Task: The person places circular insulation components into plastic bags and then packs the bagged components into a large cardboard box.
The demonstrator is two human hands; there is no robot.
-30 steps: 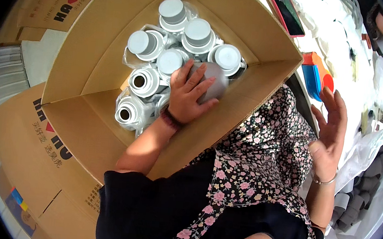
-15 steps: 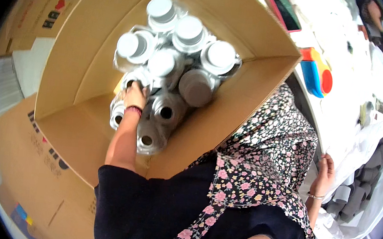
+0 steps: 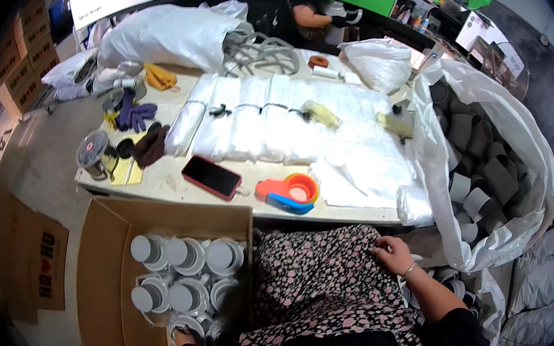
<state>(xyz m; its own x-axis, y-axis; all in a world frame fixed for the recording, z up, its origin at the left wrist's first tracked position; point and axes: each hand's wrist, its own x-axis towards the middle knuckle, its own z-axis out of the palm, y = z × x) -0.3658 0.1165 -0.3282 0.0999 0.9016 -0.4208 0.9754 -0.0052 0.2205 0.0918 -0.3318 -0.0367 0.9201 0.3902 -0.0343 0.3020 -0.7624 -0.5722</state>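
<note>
Low in the cardboard box (image 3: 102, 269), my left hand (image 3: 183, 341) has its fingers closed at the rim of a grey plastic pipe fitting (image 3: 188, 323); part of the hand is cut off by the lower edge. Several similar flanged grey fittings (image 3: 186, 296) stand in rows around it, wrapped in clear film. Over the floral apron (image 3: 321, 264), near the table's front edge, my right hand (image 3: 394, 254) holds nothing, its fingers loosely bent and apart.
On the table (image 3: 353, 211) lie a phone (image 3: 212, 177), an orange and blue tape dispenser (image 3: 288, 192) and bundles of clear plastic bags (image 3: 249, 120). At right a large white sack (image 3: 537, 141) holds grey pipe pieces. A co-worker (image 3: 302, 15) is beyond the table.
My view has swung up from the box, bringing the whole table into sight. My left hand stays among the fittings. My right hand has left the table edge and hangs over the apron.
</note>
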